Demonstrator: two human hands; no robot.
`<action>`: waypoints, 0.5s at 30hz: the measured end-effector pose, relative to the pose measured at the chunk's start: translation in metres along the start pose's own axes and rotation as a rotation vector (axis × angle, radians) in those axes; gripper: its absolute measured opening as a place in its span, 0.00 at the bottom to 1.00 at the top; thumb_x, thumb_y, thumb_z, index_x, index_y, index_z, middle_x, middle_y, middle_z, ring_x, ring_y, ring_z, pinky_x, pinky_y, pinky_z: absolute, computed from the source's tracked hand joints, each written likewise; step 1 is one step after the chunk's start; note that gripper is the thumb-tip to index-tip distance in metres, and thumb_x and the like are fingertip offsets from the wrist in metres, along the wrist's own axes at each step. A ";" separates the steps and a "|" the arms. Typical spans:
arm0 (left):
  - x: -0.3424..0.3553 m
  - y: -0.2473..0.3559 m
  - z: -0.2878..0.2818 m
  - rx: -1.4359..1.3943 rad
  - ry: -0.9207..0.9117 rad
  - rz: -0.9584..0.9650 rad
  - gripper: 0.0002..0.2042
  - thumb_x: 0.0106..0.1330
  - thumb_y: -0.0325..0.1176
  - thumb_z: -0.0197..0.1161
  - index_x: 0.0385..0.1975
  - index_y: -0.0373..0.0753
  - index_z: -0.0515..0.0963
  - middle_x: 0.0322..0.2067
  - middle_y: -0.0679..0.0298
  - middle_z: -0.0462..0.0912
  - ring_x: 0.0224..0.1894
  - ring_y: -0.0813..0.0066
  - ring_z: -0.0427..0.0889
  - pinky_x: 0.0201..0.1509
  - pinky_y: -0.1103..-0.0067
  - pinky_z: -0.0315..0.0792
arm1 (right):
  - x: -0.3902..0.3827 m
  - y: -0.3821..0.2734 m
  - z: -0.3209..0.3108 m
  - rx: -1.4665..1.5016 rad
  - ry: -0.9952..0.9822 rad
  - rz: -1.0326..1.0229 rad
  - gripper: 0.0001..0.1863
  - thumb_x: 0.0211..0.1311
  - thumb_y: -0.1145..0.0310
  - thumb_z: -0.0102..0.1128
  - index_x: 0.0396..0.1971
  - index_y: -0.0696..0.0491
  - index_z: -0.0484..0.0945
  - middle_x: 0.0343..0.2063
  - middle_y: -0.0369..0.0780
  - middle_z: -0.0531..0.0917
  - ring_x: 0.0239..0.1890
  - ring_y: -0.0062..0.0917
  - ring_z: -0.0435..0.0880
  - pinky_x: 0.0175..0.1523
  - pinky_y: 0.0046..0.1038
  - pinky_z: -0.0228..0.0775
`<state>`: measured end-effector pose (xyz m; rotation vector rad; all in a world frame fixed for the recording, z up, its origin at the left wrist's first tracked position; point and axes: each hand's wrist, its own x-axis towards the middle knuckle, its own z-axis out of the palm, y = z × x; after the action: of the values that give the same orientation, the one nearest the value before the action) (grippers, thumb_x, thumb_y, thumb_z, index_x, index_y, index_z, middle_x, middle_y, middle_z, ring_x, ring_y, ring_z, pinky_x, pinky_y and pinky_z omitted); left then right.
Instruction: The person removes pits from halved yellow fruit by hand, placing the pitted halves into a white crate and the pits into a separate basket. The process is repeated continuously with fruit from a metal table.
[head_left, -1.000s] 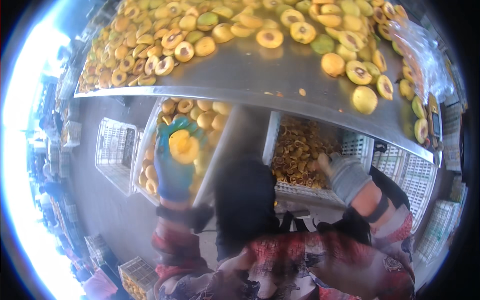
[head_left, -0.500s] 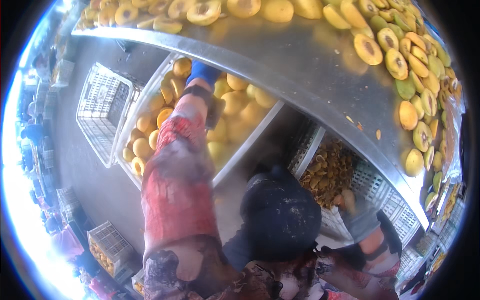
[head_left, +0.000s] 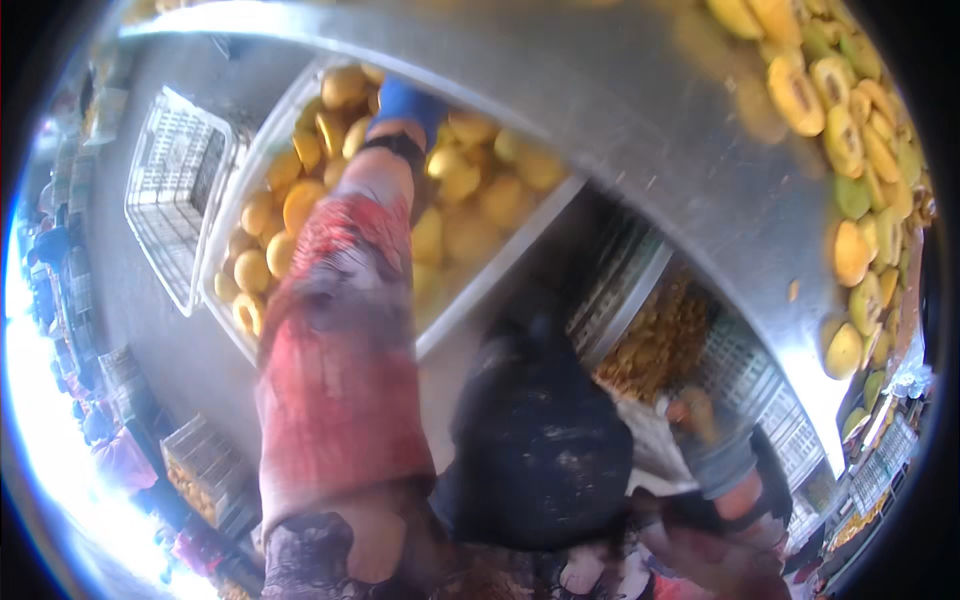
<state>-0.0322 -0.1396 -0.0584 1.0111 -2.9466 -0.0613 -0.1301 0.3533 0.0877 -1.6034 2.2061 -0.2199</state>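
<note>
My left hand [head_left: 405,98], in a blue glove, reaches into the far part of a white crate [head_left: 505,240] of yellow fruit [head_left: 284,250], under or beside the steel table's edge; my wrist and sleeve hide the fingers. Low on the right, my right hand [head_left: 705,425] is blurred, with a grey covering round the palm and wrist, beside a crate [head_left: 630,310] of small brown-yellow scraps [head_left: 650,340]. I cannot make out what its fingers hold. Between my forearms is a dark shape [head_left: 530,440], perhaps my leg.
The steel table [head_left: 620,110] carries many halved fruits [head_left: 845,140] along its right. An empty white crate [head_left: 175,190] stands left of the fruit crate on the grey floor [head_left: 145,320]. Another crate of fruit [head_left: 205,465] is at lower left, with blurred people [head_left: 125,450] at the far left.
My left hand, which held an opened yellow fruit in view a second ago, has moved away from me into the crate, its fingers now hidden. The view has turned and shifted.
</note>
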 end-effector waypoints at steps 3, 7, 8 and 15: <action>-0.005 -0.004 0.000 0.037 -0.060 -0.031 0.15 0.63 0.40 0.51 0.46 0.42 0.76 0.49 0.54 0.76 0.52 0.56 0.75 0.52 0.65 0.70 | -0.009 0.002 0.000 -0.118 -0.026 -0.023 0.16 0.48 0.75 0.61 0.38 0.50 0.70 0.21 0.38 0.78 0.23 0.31 0.79 0.25 0.33 0.70; -0.014 -0.009 -0.008 0.045 -0.108 -0.084 0.15 0.63 0.39 0.51 0.46 0.42 0.75 0.49 0.54 0.77 0.52 0.55 0.75 0.51 0.64 0.70 | 0.003 -0.014 -0.028 -0.096 0.109 -0.197 0.18 0.48 0.76 0.60 0.41 0.52 0.69 0.22 0.36 0.78 0.23 0.30 0.79 0.26 0.31 0.72; -0.021 -0.005 -0.012 0.022 -0.093 -0.084 0.15 0.63 0.39 0.51 0.46 0.42 0.75 0.49 0.54 0.77 0.51 0.55 0.75 0.51 0.64 0.70 | -0.002 -0.011 -0.029 -0.028 0.110 -0.168 0.18 0.48 0.77 0.60 0.41 0.52 0.69 0.21 0.36 0.78 0.22 0.29 0.79 0.26 0.30 0.72; -0.178 0.058 -0.098 -0.269 -0.034 0.006 0.13 0.59 0.35 0.59 0.42 0.39 0.76 0.36 0.50 0.79 0.39 0.48 0.78 0.41 0.62 0.71 | -0.033 -0.005 -0.074 0.183 0.422 0.092 0.16 0.52 0.77 0.61 0.41 0.54 0.69 0.27 0.39 0.78 0.27 0.21 0.78 0.29 0.23 0.71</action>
<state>0.0768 0.0126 0.0403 0.9698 -2.8663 -0.4644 -0.1472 0.3742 0.1643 -1.4526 2.4716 -0.7711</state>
